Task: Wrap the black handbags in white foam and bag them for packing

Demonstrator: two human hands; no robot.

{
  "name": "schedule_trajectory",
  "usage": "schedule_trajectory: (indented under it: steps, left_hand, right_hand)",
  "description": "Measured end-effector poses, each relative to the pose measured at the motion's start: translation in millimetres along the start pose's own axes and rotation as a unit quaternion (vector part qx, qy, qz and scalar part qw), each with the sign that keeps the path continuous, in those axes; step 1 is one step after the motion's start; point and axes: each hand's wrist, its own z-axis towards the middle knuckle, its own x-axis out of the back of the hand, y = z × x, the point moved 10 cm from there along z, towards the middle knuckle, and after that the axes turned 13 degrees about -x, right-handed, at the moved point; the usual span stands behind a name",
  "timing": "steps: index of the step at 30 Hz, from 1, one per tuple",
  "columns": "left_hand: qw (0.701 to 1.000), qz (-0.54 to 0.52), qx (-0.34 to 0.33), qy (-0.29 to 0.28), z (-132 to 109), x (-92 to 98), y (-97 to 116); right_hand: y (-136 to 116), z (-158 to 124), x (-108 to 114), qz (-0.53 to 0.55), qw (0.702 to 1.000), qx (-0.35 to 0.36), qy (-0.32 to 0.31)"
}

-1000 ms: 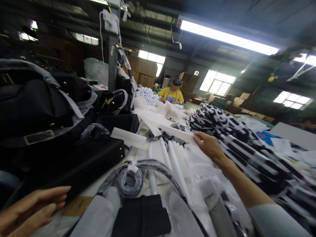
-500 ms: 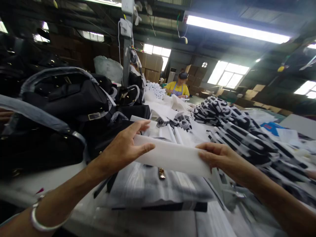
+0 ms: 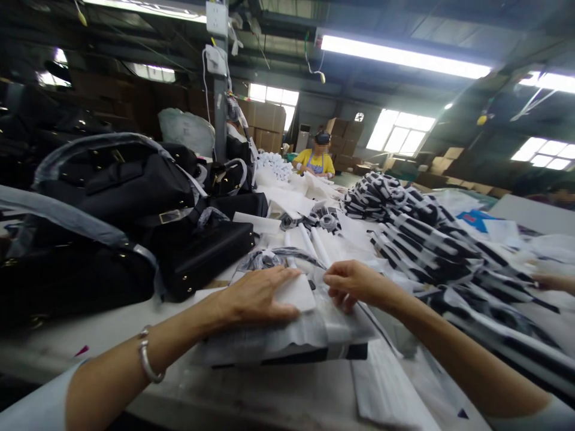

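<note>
My left hand (image 3: 258, 296) lies flat over a white paper strip (image 3: 294, 294), fingers stretched out. Underneath is a dark bag wrapped in clear plastic film (image 3: 309, 335), lying on the table. My right hand (image 3: 353, 282) is at the far right part of the bag, beside the strip. Its fingers are curled together, and what they hold, if anything, is hidden. Beyond both hands, plastic-wrapped handles (image 3: 265, 257) curve across the bag.
Black bags with wrapped handles (image 3: 135, 185) crowd the left. Bundles of black-and-white wrapped straps (image 3: 431, 239) are heaped on the right. White rolls (image 3: 314, 239) and paper sheets (image 3: 291, 200) lie ahead. A person in yellow (image 3: 317, 161) sits beyond; another hand (image 3: 554, 282) shows at far right.
The white strip was held up between both hands and now lies on the bag under my left hand. My right hand has let go of its end and moved left.
</note>
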Motion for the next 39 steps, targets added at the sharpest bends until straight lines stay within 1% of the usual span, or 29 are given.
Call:
schedule_trajectory:
  steps: [2, 4, 8, 12, 16, 20, 22, 25, 28, 30, 32, 33, 34, 35, 37, 39]
  left_hand:
    - [1.000, -0.019, -0.002, -0.004, -1.5, -6.6, -0.9]
    - [1.000, -0.024, -0.012, -0.014, -2.7, -12.2, 2.7]
    - [0.999, -0.024, -0.021, -0.024, -4.8, -17.4, 10.3]
    - [1.000, 0.003, -0.017, -0.023, -6.1, -16.8, 12.3]
    - [0.998, 0.026, -0.040, -0.033, -6.4, -20.9, 17.6]
    - [0.998, 0.036, -0.043, -0.035, -6.5, -25.3, 21.1]
    - [0.998, 0.029, -0.049, -0.020, -6.9, -25.6, 23.2]
    - [0.999, 0.006, -0.047, 0.019, -7.9, -20.9, 22.1]
    - [0.998, -0.019, -0.039, 0.047, -4.0, -9.0, 21.7]
    - [0.997, -0.039, -0.041, 0.061, 4.2, 3.7, 26.5]
    - [0.995, -0.062, -0.038, 0.073, 15.4, 14.5, 31.7]
    - [0.994, -0.075, -0.033, 0.074, 20.9, 16.2, 33.1]
    - [0.993, -0.089, -0.026, 0.069, 25.7, 14.0, 33.2]
    - [0.993, -0.105, -0.015, 0.060, 29.0, 7.7, 31.6]
    - [0.990, -0.136, 0.012, 0.037, 30.4, -13.2, 23.7]
    - [0.986, -0.157, 0.038, 0.034, 25.7, -33.9, 12.3]
  right_hand:
    - [16.3, 5.5, 1.3, -0.046, 0.998, -0.026, 0.015]
    - [25.6, 9.2, -2.8, -0.082, 0.995, -0.047, 0.023]
    - [29.5, 12.7, -9.9, -0.124, 0.989, -0.073, 0.030]
    - [35.2, 14.0, -9.7, -0.117, 0.989, -0.087, 0.028]
    - [48.0, 12.7, -16.5, -0.085, 0.988, -0.125, -0.001]
    - [48.8, 10.0, -23.4, -0.074, 0.989, -0.130, -0.015]
    - [49.5, 8.2, -26.2, -0.069, 0.988, -0.134, -0.026]
    - [51.9, 5.4, -25.0, -0.050, 0.989, -0.137, -0.019]
    - [54.1, 1.5, -17.3, -0.016, 0.991, -0.130, 0.023]
    - [55.8, -1.6, -13.1, 0.008, 0.991, -0.125, 0.045]
    - [57.1, -3.6, -12.1, 0.021, 0.991, -0.120, 0.047]
    - [57.0, -3.7, -12.4, 0.021, 0.992, -0.114, 0.044]
    - [56.9, -3.3, -12.8, 0.015, 0.993, -0.110, 0.040]
    - [57.3, -2.3, -13.0, 0.004, 0.993, -0.110, 0.039]
    - [59.5, 0.6, -13.7, -0.022, 0.991, -0.123, 0.041]
    - [61.3, 3.6, -17.4, -0.053, 0.988, -0.142, 0.039]
